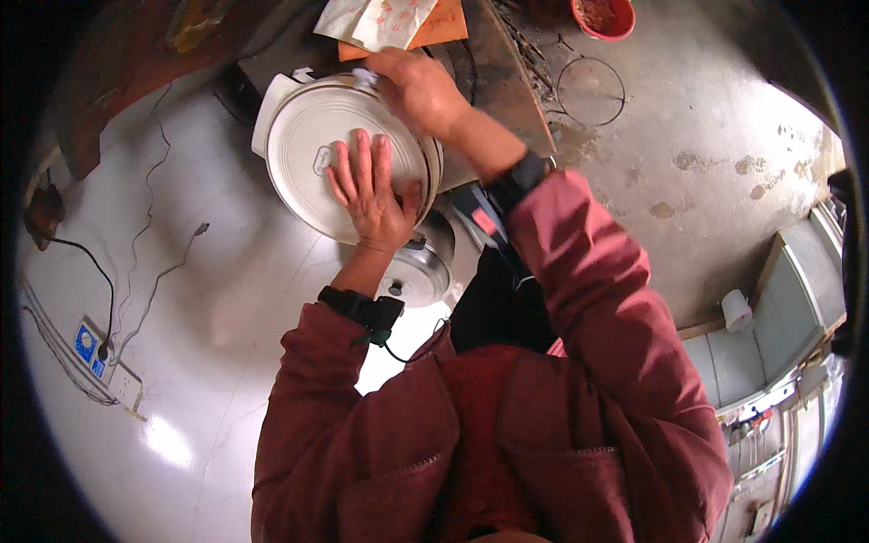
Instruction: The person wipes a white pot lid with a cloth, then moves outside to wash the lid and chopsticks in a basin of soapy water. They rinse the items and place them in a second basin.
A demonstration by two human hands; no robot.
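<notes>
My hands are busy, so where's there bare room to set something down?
Bare: white surface, if level, between the grey cord and round white vessel; stained floor between the wire ring and pale cabinet. Crowded: beyond the vessel, papers and a flat orange thing; nearer you, metal cookware.

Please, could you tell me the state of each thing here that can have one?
Left hand: open, fingers spread, flat on the cream disc
Right hand: bent at the disc's rim, grip unclear
Cream disc: ringed face toward the camera
Red bowl: uncovered, holding brownish contents
Black plug: in the blue socket panel
Grey cable end: loose, unplugged
Steel cookware: partly hidden, covered or not unclear
</notes>
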